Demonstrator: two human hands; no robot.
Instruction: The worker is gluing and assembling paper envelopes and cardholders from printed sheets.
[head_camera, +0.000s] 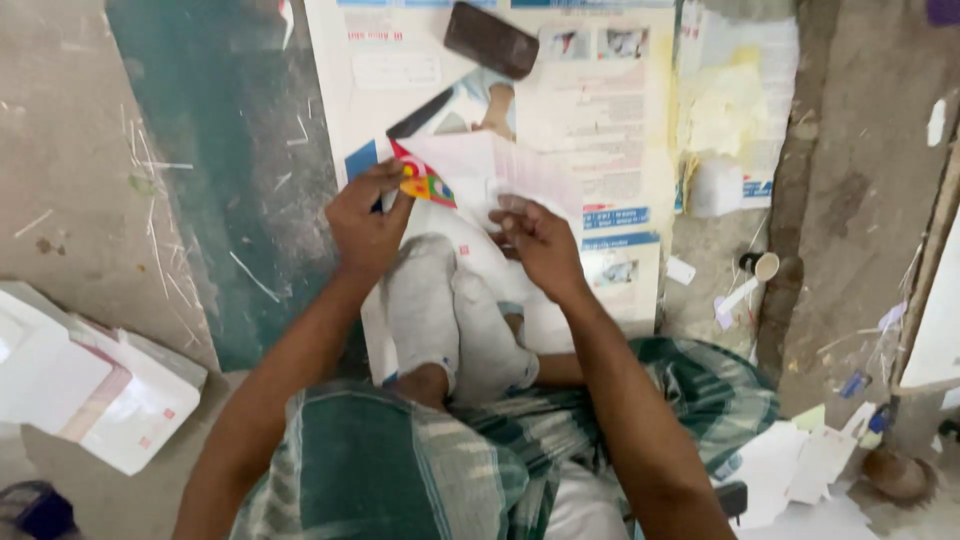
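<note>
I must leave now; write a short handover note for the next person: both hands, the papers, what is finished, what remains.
Left hand: grip pinches the colourful printed corner of the pale pink paper piece.
Right hand: fingertips press on the same piece's lower edge.
The piece lies on a large poster on the floor, a dark phone above it.
Done: white stack at the left looks finished, though I cannot be sure.
Left: this piece is still in hand.

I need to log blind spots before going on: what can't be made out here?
- Head view: left hand covers the paper's left corner; grip there unseen.
- Right hand fingertips blur against the paper; pinch unclear.
- Dark block: motion-blurred, kind unclear.
- Paper stack: cut off by the left edge.
</note>
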